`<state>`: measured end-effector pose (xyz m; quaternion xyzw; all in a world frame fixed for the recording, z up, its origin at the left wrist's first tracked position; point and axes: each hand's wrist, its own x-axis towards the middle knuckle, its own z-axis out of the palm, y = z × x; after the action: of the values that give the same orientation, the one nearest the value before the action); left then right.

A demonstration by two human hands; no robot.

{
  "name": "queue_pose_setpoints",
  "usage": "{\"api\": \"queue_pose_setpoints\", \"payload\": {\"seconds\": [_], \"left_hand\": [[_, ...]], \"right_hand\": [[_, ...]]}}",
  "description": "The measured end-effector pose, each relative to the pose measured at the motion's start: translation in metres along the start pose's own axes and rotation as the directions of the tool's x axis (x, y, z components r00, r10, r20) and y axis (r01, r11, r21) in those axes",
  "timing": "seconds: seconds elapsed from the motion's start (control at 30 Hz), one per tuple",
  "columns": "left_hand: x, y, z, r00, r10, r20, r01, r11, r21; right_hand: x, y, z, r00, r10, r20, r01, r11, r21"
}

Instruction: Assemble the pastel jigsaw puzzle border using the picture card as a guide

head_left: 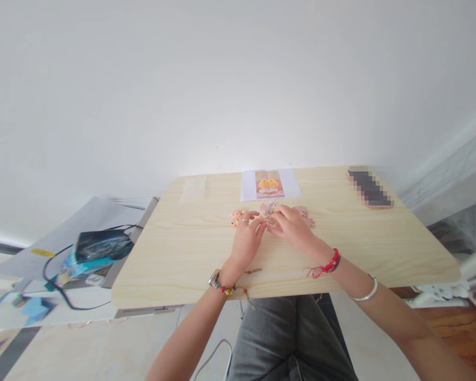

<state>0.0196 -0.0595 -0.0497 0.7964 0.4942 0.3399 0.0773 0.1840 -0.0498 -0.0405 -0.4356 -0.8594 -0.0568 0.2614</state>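
A pale wooden table (pixel 174 254) carries a printed picture sheet (pixel 270 184) at its far edge, a phone (pixel 369 189) at the far right, and small pastel puzzle pieces (pixel 266 211) near the middle, just in front of the sheet. Both hands meet over those pieces: the left hand (pixel 247 239) lies with fingers curled together beside a loose piece (pixel 238 217), and the right hand (pixel 291 226) rests on the cluster, fingers bent down onto it, though whether they pinch a piece I cannot tell.

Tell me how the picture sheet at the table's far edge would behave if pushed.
The picture sheet lies flat and looks thin, so probably light and floppy. On the smooth wooden table it would likely slide easily, and could slip off the nearby far edge.
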Motion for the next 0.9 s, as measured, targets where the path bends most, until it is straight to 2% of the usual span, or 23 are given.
{"api": "queue_pose_setpoints", "payload": {"seconds": [0.17, 0.43, 0.6, 0.73, 0.9], "left_hand": [[0.001, 0.008, -0.003, 0.999, 0.008, 0.033, -0.010, 0.999, 0.049], [0.014, 0.005, -0.008, 0.978, -0.091, 0.187, 0.103, 0.993, -0.057], [0.017, 0.004, -0.009, 0.977, -0.043, 0.211, 0.054, 0.997, -0.048], [0.007, 0.003, -0.007, 0.966, 0.034, 0.256, -0.040, 0.999, 0.021], [-0.009, 0.005, -0.003, 0.976, 0.077, 0.205, -0.110, 0.982, 0.151]], "right_hand": [[-0.005, -0.005, -0.004, 0.996, -0.073, -0.046, 0.066, 0.987, -0.146], [-0.005, -0.010, -0.010, 0.980, -0.181, -0.078, 0.159, 0.959, -0.234], [-0.007, -0.008, -0.008, 0.987, -0.154, -0.046, 0.144, 0.974, -0.177], [-0.012, -0.004, -0.001, 0.991, -0.121, 0.051, 0.127, 0.982, -0.141], [-0.017, -0.004, 0.003, 0.988, 0.012, 0.155, 0.000, 0.997, -0.073]]}}
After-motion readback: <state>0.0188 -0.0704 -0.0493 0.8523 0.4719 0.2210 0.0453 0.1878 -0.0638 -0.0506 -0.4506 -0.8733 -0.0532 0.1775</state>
